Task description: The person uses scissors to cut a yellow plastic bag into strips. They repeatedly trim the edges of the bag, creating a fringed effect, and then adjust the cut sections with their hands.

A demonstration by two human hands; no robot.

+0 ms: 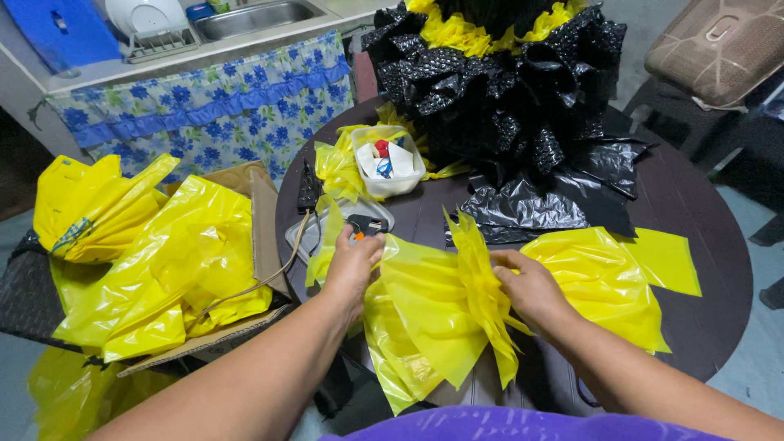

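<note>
A pleated sheet of yellow plastic film [441, 310] lies across the near side of a dark round table [702, 220]. My right hand [531, 286] pinches its gathered middle, where the folds stand up like a fan. My left hand [353, 265] presses flat on the sheet's left end. Just beyond my left hand a black and orange glue gun [365, 226] rests on a clear tray [302, 237]. More yellow film [645, 269] spreads out to the right of my right hand.
A big ruffled heap of black and yellow plastic [506, 73] fills the table's far side. Beside it stands a clear tub [388, 163] of small items. A cardboard box [245, 269] of yellow plastic bags sits at left. Behind are a floral curtain [212, 106] and sink [253, 18].
</note>
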